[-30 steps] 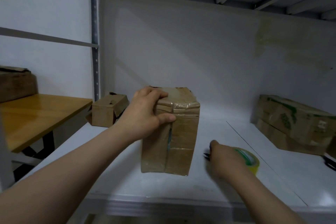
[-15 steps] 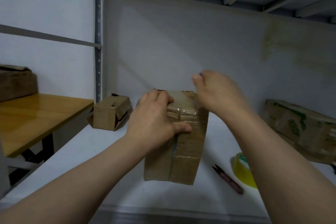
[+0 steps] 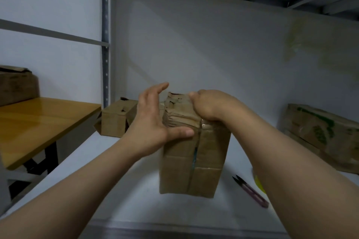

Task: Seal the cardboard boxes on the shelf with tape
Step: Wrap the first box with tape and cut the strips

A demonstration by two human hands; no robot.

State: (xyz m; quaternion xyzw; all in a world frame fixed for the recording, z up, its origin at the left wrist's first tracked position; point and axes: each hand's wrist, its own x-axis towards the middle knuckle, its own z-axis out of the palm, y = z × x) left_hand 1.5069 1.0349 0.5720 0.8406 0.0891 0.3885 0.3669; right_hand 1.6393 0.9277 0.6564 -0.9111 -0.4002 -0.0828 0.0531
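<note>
Head view: cardboard box [image 3: 194,161] stands upright on white shelf [image 3: 126,190], between both grips. Left grip [image 3: 153,122] released, fingers straight, palm against box's left side, thumb flat across front. Right grip [image 3: 211,106] clenched on crumpled top flaps. Snips [image 3: 252,192] lie below right grip, near box. Yellow tape roll [image 3: 259,182] just past snips, mostly hidden by forearm. Smaller box [image 3: 114,120] behind left grip.

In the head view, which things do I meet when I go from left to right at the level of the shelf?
Wooden table, small cardboard box, left hand, tall cardboard box, snips, green-printed box.
</note>
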